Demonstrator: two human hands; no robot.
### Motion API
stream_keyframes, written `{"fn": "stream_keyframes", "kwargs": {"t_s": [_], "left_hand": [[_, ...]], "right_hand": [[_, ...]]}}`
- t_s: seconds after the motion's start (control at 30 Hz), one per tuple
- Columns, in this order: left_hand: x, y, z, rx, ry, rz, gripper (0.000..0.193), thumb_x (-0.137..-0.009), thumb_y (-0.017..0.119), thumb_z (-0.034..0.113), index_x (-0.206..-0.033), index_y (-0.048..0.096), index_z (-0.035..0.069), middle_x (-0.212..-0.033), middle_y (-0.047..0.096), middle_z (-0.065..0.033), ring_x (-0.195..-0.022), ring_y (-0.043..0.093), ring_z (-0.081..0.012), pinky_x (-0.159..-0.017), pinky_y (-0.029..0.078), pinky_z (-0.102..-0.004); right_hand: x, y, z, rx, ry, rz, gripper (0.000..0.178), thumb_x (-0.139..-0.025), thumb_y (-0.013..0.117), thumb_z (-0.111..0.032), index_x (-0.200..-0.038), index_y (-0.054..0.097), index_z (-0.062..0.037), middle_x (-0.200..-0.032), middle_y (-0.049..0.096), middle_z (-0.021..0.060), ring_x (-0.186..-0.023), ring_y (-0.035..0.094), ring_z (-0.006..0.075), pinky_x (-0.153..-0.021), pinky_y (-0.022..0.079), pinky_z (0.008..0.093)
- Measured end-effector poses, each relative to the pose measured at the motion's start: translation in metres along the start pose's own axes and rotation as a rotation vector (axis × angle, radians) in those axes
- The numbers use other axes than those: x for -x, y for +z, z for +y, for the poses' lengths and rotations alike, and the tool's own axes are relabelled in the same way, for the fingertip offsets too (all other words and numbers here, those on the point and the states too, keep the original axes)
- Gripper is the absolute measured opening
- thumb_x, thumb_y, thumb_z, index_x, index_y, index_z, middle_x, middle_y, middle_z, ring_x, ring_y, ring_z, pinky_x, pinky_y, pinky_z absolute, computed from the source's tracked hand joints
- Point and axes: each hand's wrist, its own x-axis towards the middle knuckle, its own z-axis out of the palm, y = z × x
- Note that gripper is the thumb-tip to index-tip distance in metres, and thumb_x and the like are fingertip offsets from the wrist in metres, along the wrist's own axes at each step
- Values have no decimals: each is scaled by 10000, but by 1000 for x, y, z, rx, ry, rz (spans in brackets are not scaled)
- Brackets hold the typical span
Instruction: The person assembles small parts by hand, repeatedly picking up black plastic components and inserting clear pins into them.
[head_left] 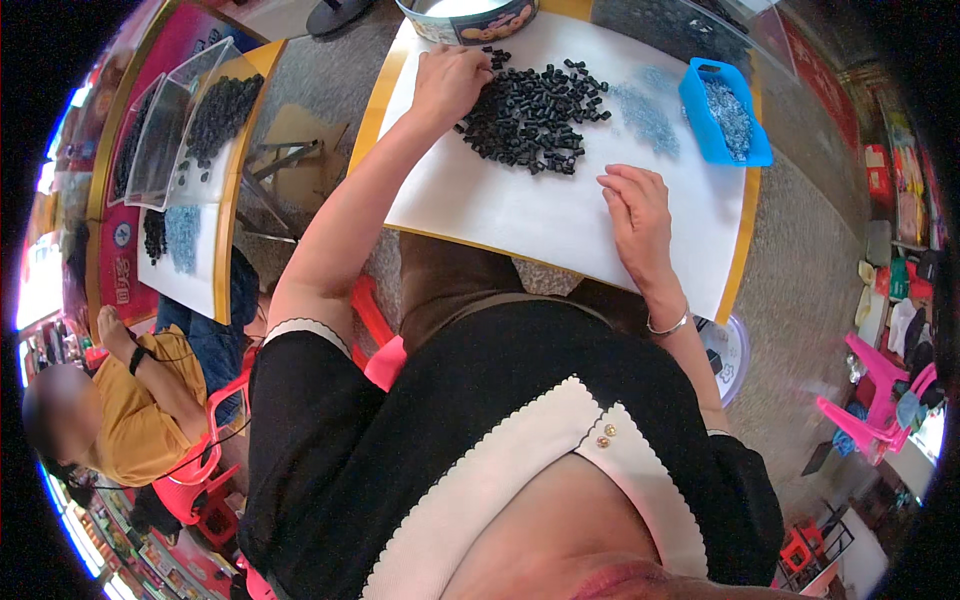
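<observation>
My left hand [452,86] reaches to the upper left edge of a heap of small black cylindrical pieces [530,120] on a white tabletop [450,210]. Its fingers are bent together among the nearest pieces; what they hold, if anything, is hidden. My right hand [640,220] rests at the heap's lower right, palm side turned left. Its fingers are loosely curved, and nothing shows in them. To the right of the black heap lies a thin scatter of small clear-blue pieces [648,112]. Similar pieces fill a bright blue plastic basket [758,152] at the table's right edge.
A round tin [470,28] stands at the table's far edge. On the left, a person in a yellow shirt [150,410] sits near another table [190,268], with a clear box [165,165] and black and blue pieces. A pink stool [880,400] stands at far right.
</observation>
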Motion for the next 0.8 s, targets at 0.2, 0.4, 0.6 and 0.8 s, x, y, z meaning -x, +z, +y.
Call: {"fn": "stream_keyframes", "kwargs": {"t_s": [0.2,0.4,0.6,0.8], "left_hand": [[8,-13,15,280,32,183,163,-815,675,143,-966,719,100,-923,697,-55,-889,592,-237,-832,427,-367],[57,-61,95,1784,-625,-190,278,-920,583,66,-1181,615,-23,-935,655,-75,-823,611,-134,-801,517,-266],[86,-60,121,1990,-685,-244,282,-940,554,80,-1197,574,-35,-989,657,-113,-831,629,-154,-793,537,-288],[95,-57,141,2006,-726,-283,241,-948,550,107,-1142,571,-34,-988,660,-120,-837,639,-157,-808,534,-298]], "right_hand": [[-5,-3,-10,-55,5,70,131,-836,624,-51,-960,666,-54,-1036,637,77,-999,554,257,-890,415,358],[-30,-4,-41,-277,27,124,156,-829,625,-26,-978,664,-53,-1025,631,88,-946,579,255,-845,459,345],[-33,1,-61,-443,16,189,211,-810,650,-7,-1020,640,-27,-1013,594,88,-828,593,171,-768,487,290],[-21,-1,-65,-483,67,163,218,-812,654,-38,-1030,648,-44,-992,594,91,-857,589,180,-763,493,306]]}}
